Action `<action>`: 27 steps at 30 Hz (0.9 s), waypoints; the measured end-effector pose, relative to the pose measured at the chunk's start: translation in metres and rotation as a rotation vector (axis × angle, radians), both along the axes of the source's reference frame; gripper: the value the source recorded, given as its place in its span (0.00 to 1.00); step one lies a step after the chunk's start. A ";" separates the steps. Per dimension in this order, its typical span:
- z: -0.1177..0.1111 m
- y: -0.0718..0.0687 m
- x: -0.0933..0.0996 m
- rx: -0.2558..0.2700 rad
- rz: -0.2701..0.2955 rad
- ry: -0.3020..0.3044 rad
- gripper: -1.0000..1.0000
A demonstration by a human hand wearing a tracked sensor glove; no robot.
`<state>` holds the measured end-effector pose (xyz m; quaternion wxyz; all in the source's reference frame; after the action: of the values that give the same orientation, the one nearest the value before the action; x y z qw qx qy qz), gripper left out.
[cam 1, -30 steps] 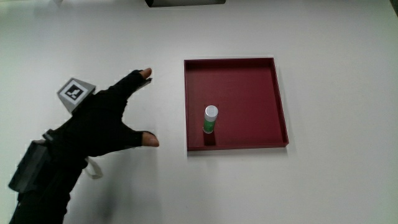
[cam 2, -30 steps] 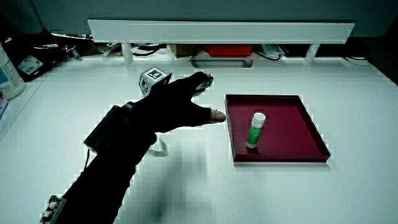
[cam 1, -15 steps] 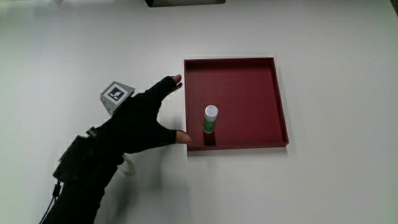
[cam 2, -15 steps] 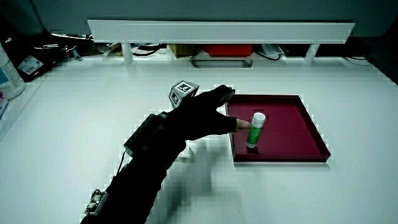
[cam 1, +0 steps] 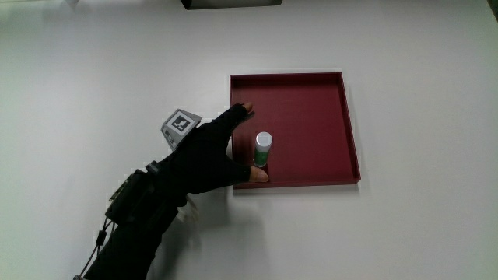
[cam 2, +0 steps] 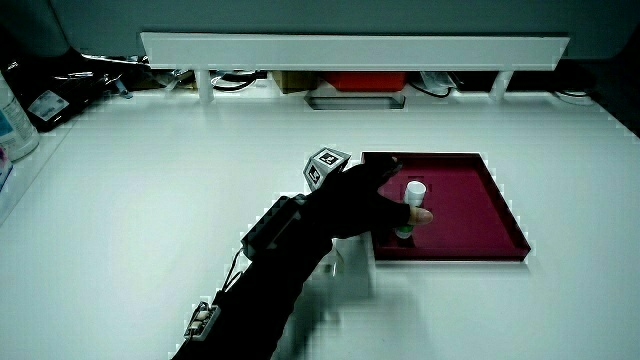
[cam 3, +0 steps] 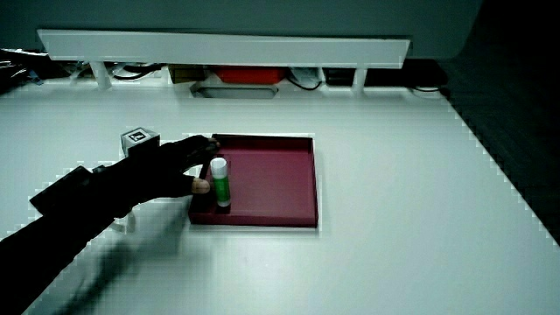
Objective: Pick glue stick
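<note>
A glue stick (cam 1: 263, 150) with a green body and a white cap stands upright in the dark red tray (cam 1: 319, 101), close to the tray wall nearest the person. It also shows in both side views (cam 2: 410, 207) (cam 3: 220, 182). The gloved hand (cam 1: 247, 146) reaches over the tray's edge, fingers spread around the glue stick, thumb at its base and forefinger stretched out beside it. I see no closed grasp on the stick. The patterned cube (cam 1: 180, 125) rides on the hand's back.
A low white partition (cam 2: 355, 48) runs along the table's edge farthest from the person, with cables and a red box (cam 2: 365, 79) under it. A bottle (cam 2: 14, 118) stands at the table's edge in a side view.
The hand has moved from the bare table beside the tray onto the tray's edge and now brackets the glue stick. The glue stick and tray have not moved.
</note>
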<state>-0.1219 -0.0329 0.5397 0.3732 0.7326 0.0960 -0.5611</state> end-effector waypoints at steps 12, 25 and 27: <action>0.001 0.003 0.003 0.072 -0.068 -0.031 0.67; 0.006 0.007 0.002 0.091 -0.175 -0.041 0.90; 0.007 0.007 0.003 0.092 -0.179 -0.036 0.93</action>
<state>-0.1191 -0.0260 0.5465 0.2890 0.7646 0.0490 -0.5740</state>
